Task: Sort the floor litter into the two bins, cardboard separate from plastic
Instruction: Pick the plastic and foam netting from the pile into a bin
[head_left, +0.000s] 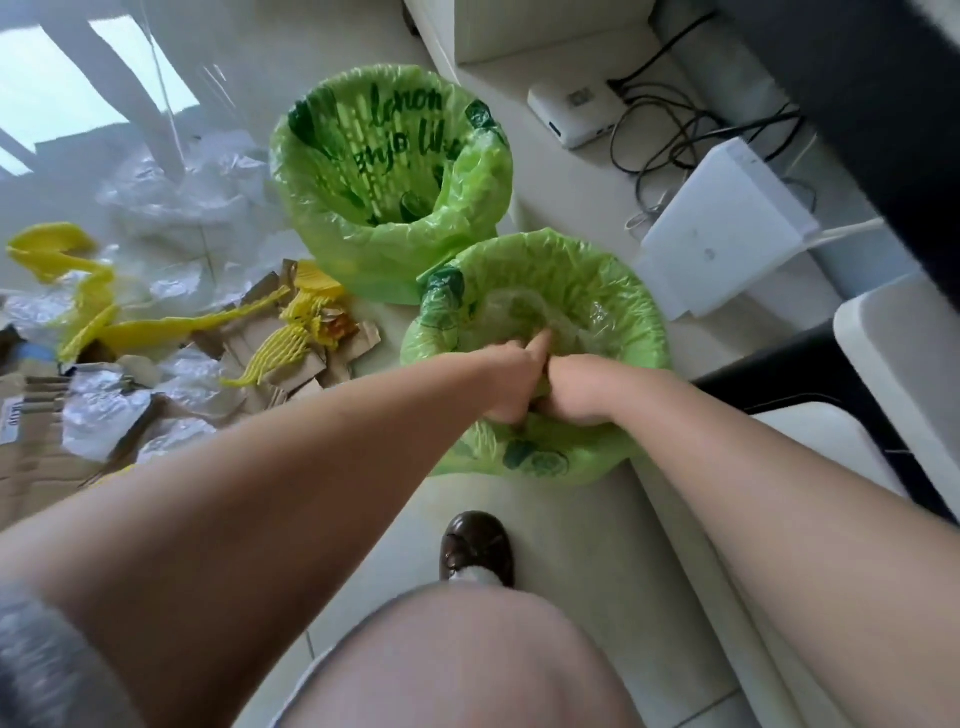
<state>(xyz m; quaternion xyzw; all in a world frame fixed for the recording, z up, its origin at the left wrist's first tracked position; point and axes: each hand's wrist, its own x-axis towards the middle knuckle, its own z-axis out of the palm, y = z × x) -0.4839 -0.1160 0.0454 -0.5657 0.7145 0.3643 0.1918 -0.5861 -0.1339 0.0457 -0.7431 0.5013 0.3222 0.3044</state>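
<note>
Knee and brown shoe (477, 548) at bottom centre of frame. Above them, both hands meet over the near green-lined bin (639, 322), centre right: left hand (511, 382) and right hand (576, 387) curled, pressing clear plastic film (511, 312) into it; exact grip unclear. Second green-lined bin (332, 218) upper centre. Cardboard pieces (31, 447), yellow plastic scraps (83, 291) and clear plastic litter the floor at left.

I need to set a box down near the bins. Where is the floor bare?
Bare tile lies between the shoe and the near bin. Left of both bins, cardboard and plastic wrap crowd the floor; right, cables and white boxes.
</note>
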